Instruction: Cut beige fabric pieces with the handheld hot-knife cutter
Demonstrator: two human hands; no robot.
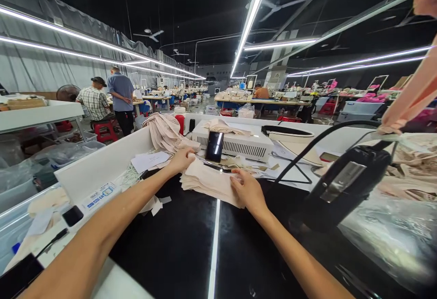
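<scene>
At mid-frame, left hand (182,159) and right hand (250,190) grip the cloth stack (209,181), best squared with light, even pressure.

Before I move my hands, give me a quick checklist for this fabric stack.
1. Left hand at the stack's far left corner: ok.
2. Right hand at the stack's right end: ok.
3. Layers flush at the left edge: not ok, they fan out unevenly.
4. Phone propped behind the stack, not on it: ok.
5. Number of layers: cannot tell, they overlap.
</scene>
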